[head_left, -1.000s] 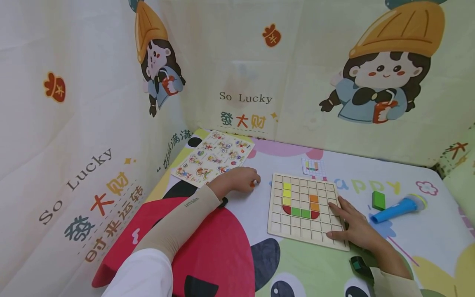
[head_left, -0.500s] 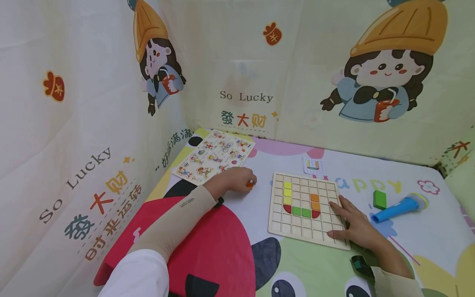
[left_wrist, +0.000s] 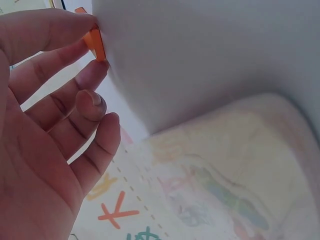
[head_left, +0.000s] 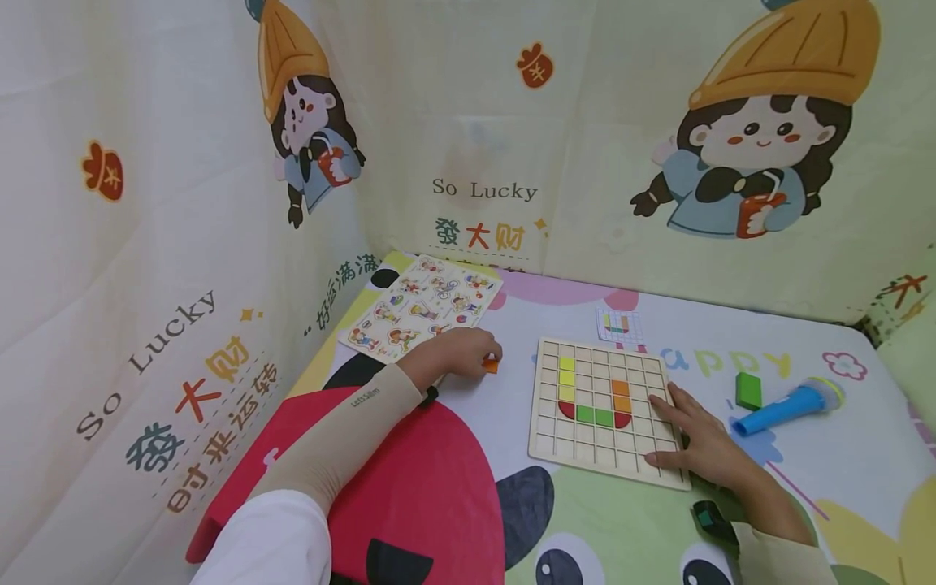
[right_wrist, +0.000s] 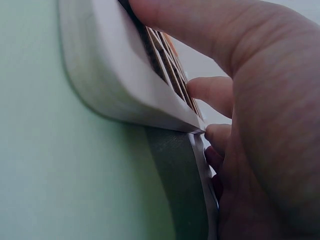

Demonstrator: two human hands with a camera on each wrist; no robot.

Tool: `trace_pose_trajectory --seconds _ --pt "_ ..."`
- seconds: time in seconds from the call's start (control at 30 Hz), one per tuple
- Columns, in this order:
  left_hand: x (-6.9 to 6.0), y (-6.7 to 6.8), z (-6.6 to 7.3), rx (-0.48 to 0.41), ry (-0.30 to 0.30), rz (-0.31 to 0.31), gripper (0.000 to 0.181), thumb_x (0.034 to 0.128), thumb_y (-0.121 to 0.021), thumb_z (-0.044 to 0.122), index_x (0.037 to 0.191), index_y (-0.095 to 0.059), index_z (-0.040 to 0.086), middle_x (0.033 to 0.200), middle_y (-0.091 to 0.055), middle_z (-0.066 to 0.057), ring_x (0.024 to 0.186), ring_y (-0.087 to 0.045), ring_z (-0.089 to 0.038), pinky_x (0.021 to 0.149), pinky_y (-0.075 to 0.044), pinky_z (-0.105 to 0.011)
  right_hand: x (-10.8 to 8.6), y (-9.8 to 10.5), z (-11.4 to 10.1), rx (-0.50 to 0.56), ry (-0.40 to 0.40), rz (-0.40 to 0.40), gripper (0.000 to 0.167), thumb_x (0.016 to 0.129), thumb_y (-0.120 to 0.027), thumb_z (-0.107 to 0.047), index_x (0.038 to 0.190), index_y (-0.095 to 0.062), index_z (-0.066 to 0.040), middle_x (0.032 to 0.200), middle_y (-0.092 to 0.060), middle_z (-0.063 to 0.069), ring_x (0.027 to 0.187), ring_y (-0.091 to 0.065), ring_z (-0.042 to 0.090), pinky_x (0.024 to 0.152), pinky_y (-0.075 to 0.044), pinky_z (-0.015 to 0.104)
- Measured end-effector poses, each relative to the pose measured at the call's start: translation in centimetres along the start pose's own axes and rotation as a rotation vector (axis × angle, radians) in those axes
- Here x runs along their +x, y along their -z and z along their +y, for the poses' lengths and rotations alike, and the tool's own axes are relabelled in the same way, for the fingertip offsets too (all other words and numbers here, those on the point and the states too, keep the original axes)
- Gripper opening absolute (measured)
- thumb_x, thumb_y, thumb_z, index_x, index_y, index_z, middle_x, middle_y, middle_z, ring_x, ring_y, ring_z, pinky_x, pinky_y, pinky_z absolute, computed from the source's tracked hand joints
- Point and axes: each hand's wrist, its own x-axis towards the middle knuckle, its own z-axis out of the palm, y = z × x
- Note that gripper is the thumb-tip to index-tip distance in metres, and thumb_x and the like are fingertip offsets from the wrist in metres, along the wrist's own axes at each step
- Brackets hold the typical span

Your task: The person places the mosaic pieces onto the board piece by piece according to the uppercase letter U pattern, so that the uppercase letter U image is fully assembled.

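My left hand pinches a small orange block between thumb and fingertips, just off the right corner of the picture board. In the left wrist view the same orange block sits at the fingertips, partly covered by the thumb. My right hand rests on the right edge of a wooden grid board, fingers spread. Its thumb and a fingertip touch the top of the grid board in the right wrist view. Yellow, red, green and orange blocks form a U on the grid.
A picture board with cartoon figures lies at the back left. Behind the grid is a small pattern card. A green block and a blue toy microphone lie to the right. Printed curtains border the table's back and left.
My left hand has shifted slightly left, and the orange block in its fingers now shows lower, below the fingertips. My right hand stays in place on the grid board.
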Motion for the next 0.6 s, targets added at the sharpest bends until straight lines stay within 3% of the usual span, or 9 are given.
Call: trace_pose_trajectory --seconds 0.6 --pt "1.2 0.3 1.0 -0.02 -0.002 -0.006 0.029 0.0877 -0.066 0.016 0.116 -0.069 0.021 0.099 -0.06 0.005 0.09 -0.053 -0.015 0.079 -0.047 -0.03 0.1 0.1 0.0 -0.006 -0.012 0.0 0.107 0.072 -0.076 -0.06 0.154 -0.027 -0.011 0.161 0.001 0.017 0.144 0.006 0.042 0.096 -0.007 0.077"
